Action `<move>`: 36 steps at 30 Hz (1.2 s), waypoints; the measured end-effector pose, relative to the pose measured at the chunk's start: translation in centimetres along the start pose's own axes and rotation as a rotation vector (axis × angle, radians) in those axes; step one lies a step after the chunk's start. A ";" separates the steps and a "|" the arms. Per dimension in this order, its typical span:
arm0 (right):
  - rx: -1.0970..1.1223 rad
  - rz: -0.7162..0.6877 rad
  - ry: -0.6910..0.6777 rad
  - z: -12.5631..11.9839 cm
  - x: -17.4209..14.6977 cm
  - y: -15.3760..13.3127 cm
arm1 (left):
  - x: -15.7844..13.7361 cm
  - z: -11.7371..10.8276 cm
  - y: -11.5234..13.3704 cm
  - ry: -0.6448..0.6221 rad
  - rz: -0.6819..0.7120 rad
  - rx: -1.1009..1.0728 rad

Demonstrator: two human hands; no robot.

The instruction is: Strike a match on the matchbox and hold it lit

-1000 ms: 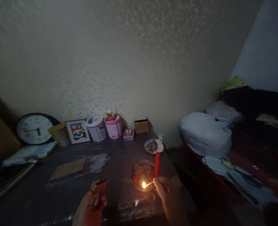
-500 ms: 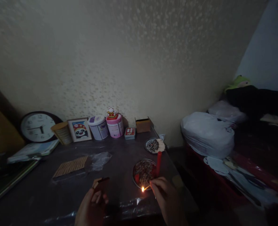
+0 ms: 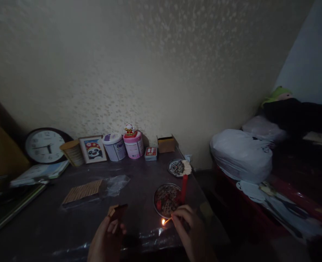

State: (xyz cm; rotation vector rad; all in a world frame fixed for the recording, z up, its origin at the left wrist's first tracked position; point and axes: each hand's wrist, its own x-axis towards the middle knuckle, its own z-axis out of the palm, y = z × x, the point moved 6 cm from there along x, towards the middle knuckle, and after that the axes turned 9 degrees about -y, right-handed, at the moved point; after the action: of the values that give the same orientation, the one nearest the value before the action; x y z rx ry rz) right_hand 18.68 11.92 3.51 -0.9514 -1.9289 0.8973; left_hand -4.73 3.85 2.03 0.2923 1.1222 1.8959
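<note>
Two hands low in frame, both busy. Right hand point(image 3: 189, 227) pinches a lit match point(image 3: 167, 220), thumb and fingers closed on the stick, flame end pointing left, just in front of the round tin dish point(image 3: 161, 191). Red candle point(image 3: 183, 188) stands upright at the dish's right edge, wick unlit as far as can be seen. Left hand point(image 3: 107, 238) is curled around a small matchbox point(image 3: 117, 211), held up off the table point(image 3: 139, 174), well to the left of the dish.

To do this well, judging by the layout: keep the match near level or head slightly up so the flame does not run to the fingers, raise it to the candle top, hold steady at the wick, keep the sleeve and the plastic wrap point(image 3: 117, 183) left of the dish away from the flame.

Pose: right wrist comes in from the bottom edge, palm turned down and left, knuckles up. Left palm faces up and inward, fingers wrapped. A second dish of matchsticks point(image 3: 179, 168) sits behind the tin dish.
</note>
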 end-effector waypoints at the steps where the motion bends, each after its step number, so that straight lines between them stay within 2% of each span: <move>1: -0.011 -0.008 0.004 -0.1 0.1 -0.1 | 0.1 -0.1 0.0 -0.002 0.000 0.002; 4: -0.014 -0.028 -0.003 -0.1 0.2 -0.3 | 0.6 -0.6 -0.7 -0.017 -0.009 -0.018; 12: 0.003 -0.029 0.049 0.1 0.1 0.5 | 2.3 -2.8 -3.3 0.084 -0.032 -0.137; 18: 0.069 -0.011 0.057 0.0 0.3 0.7 | 1.0 -1.6 -2.6 0.041 -0.118 -0.159; 21: 0.104 0.015 0.047 0.0 0.3 0.6 | 0.9 -1.3 -2.2 0.023 -0.098 -0.139; 28: 0.168 0.068 0.041 0.2 0.7 0.8 | 1.9 -2.2 -2.7 0.024 -0.056 -0.064; 32: 0.191 0.149 0.021 0.4 0.9 1.6 | 2.2 -2.6 -2.8 0.021 -0.059 -0.061; 36: 0.162 0.253 0.016 0.3 1.2 2.1 | 1.8 -2.0 -1.8 0.015 -0.021 -0.078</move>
State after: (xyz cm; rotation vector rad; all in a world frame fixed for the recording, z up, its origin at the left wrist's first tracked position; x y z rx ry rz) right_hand 18.58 13.87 2.03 -1.1167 -1.7175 1.1677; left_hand -5.91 4.42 -0.99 0.2228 1.0544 1.9209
